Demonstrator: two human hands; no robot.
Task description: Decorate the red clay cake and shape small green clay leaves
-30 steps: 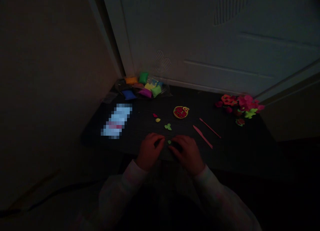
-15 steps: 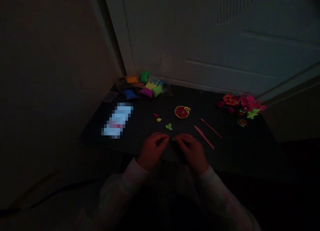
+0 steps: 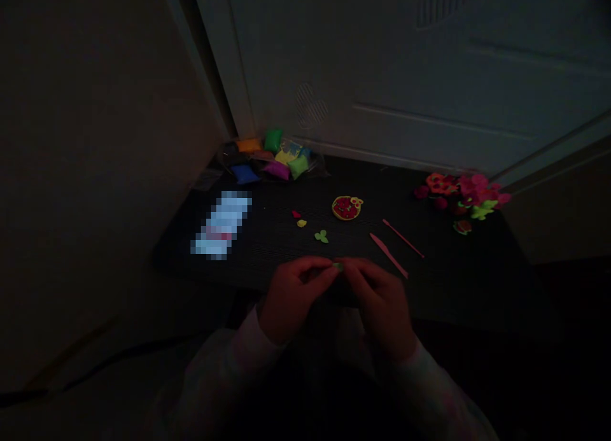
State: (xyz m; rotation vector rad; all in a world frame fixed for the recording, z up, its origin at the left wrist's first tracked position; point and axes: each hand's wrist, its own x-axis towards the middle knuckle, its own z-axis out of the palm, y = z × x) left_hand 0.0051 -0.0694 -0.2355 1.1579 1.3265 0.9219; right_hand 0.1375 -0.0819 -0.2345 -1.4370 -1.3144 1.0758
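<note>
Pinched between the fingertips of my left hand (image 3: 294,293) and my right hand (image 3: 379,301) is a small piece of green clay (image 3: 338,266), partly covered by the fingers. Both hands are closed and meet above the front of the dark table (image 3: 267,247). Just beyond them lies a light green three-leaf clay piece (image 3: 321,237). Farther back are a small yellow clay piece (image 3: 301,223) and a red one (image 3: 296,214). A round red clay disc with a yellow rim (image 3: 345,208) sits behind the leaves. To the right lie a pink plastic knife (image 3: 387,254) and a thin pink stick tool (image 3: 403,238).
A lit, blurred-out phone-like screen (image 3: 222,224) lies at the left. Several coloured clay packets (image 3: 277,167) stand at the back left, by the white panel (image 3: 382,59). Bright clay flowers (image 3: 472,189) are heaped at the back right. The room is dim.
My hands have come together; the left fingertips moved right and now touch the green clay, which shows more plainly. The view has shifted slightly; the things on the table are otherwise as before.
</note>
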